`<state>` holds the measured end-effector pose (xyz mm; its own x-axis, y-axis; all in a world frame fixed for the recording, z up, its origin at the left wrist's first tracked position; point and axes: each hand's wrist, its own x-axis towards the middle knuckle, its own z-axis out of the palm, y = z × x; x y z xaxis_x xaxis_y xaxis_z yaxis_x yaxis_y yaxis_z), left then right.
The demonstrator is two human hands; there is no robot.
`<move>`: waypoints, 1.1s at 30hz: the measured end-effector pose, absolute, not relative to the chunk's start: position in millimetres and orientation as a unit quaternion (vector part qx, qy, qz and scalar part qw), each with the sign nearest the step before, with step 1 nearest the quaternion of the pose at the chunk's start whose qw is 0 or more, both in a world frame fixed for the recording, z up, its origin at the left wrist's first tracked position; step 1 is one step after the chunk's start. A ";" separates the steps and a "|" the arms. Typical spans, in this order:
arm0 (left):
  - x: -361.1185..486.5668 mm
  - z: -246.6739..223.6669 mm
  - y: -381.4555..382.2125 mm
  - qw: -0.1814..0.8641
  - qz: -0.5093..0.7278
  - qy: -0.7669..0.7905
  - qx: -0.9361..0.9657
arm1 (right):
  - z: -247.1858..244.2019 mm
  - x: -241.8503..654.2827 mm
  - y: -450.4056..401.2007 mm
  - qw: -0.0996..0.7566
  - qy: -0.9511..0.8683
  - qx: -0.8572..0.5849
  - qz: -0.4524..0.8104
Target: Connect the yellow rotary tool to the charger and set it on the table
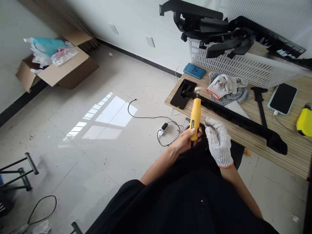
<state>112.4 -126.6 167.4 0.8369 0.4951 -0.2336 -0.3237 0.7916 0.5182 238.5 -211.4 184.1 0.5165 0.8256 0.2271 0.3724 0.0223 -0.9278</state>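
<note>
My bare left hand is wrapped round a yellow rotary tool, held upright with its tip pointing away from me. At the tip sits a small whitish piece. To the right, my right hand wears a white knit glove with an orange cuff; its fingers are curled together near the tool, and what they hold, if anything, is hidden. A long black plastic part lies across the wooden table, beyond both hands. One end of it rests over a black phone.
White basket with black plastic parts stands at the back. Gloves, a blue box, another phone and a yellow tape measure lie on the table. Cables and an open carton are on the floor.
</note>
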 end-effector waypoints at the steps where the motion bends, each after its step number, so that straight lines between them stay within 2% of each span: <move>1: 112.4 166.4 -126.3 0.930 0.223 0.180 0.229 | 183.3 238.9 -211.6 0.562 -0.441 -0.669 0.207; 9: 109.9 156.5 -122.3 0.940 0.193 0.137 0.246 | 184.1 240.6 -212.5 0.573 -0.390 -0.670 0.266; 19: 109.1 166.4 -118.2 0.935 0.219 0.185 0.211 | 185.0 237.2 -211.1 0.552 -0.377 -0.664 0.334; 27: 90.7 161.1 -97.7 0.879 0.329 0.253 0.235 | 178.6 237.7 -213.7 0.546 -0.381 -0.658 0.352; 33: 35.1 171.5 -51.9 0.761 0.494 0.307 0.288 | 176.1 237.1 -215.5 0.581 -0.340 -0.631 0.385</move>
